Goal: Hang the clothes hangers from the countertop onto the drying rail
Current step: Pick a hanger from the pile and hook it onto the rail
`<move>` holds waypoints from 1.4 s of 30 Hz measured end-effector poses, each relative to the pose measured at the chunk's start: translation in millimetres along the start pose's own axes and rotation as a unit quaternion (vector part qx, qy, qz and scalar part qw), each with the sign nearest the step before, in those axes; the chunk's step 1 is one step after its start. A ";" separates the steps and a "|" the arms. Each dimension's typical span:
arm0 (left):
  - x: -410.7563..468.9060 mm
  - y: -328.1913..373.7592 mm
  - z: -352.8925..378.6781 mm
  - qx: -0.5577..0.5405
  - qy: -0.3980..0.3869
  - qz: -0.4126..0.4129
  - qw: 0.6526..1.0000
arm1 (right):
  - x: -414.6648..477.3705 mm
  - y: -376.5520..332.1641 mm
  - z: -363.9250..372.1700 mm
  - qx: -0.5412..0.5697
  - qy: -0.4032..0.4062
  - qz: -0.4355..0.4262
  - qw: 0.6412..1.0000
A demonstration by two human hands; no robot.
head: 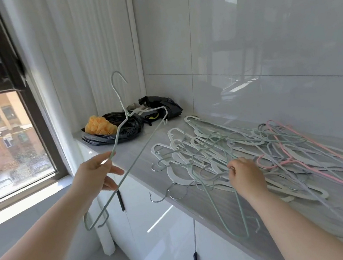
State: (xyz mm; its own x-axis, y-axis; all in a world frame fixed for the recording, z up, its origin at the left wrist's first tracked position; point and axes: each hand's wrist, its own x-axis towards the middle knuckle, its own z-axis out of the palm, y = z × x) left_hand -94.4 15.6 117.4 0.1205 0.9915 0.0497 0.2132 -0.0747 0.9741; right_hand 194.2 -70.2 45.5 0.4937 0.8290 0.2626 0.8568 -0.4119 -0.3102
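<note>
The left hand [97, 174] is raised off the surface [296, 229], its fingers [116, 171] pinched around 1 shoulder of a pale green wire hanger [143, 153]. The hanger hangs in the air, tilted, with its hook pointing to 12 o'clock and its long bar slanting from 1 o'clock down to 7 o'clock. It is clear of the surface.

At 3 o'clock from it, the pile [213, 146] of hangers lies tangled on the surface: white, grey and green ones, with pink hangers [314, 141] along its 3 o'clock side. A few hooks stick out over the front edge at 7 o'clock.

The right hand [244, 174] rests on the near part of the pile, palm down. Its fingers [232, 168] are curled onto the wires at the hand's 10 o'clock; I cannot tell whether they have closed around 1.

At the far end of the surface, at 11 o'clock from the pile, an open black bag [126, 130] holds crumpled orange stuff [98, 126] at its 9 o'clock rim. Just beside it at 3 o'clock sits a 2nd bag [162, 106], also black, with pale and yellow bits showing at its mouth, too small to tell what. White cabinets [163, 231] stand under the surface, and a window [1, 144] is at 9 o'clock.
</note>
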 end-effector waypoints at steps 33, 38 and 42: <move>-360.1 -27.3 -389.4 0.324 0.159 0.045 0.931 | -296.6 -402.7 -90.4 0.166 0.063 -0.492 0.852; -455.0 -42.4 -470.3 0.394 0.289 -0.003 0.872 | -406.6 -506.3 -86.4 0.201 0.036 -0.588 0.783; -536.8 -52.2 -533.1 0.422 0.424 -0.046 0.800 | -493.3 -588.6 -92.0 0.223 -0.004 -0.652 0.724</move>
State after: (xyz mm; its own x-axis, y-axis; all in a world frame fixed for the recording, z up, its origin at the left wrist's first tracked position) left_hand -687.1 -455.8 157.4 -0.5583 0.6869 0.4652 0.8048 0.3122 0.5048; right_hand -539.9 -271.5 182.5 -0.6944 0.4055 0.5944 0.4593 0.8857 -0.0677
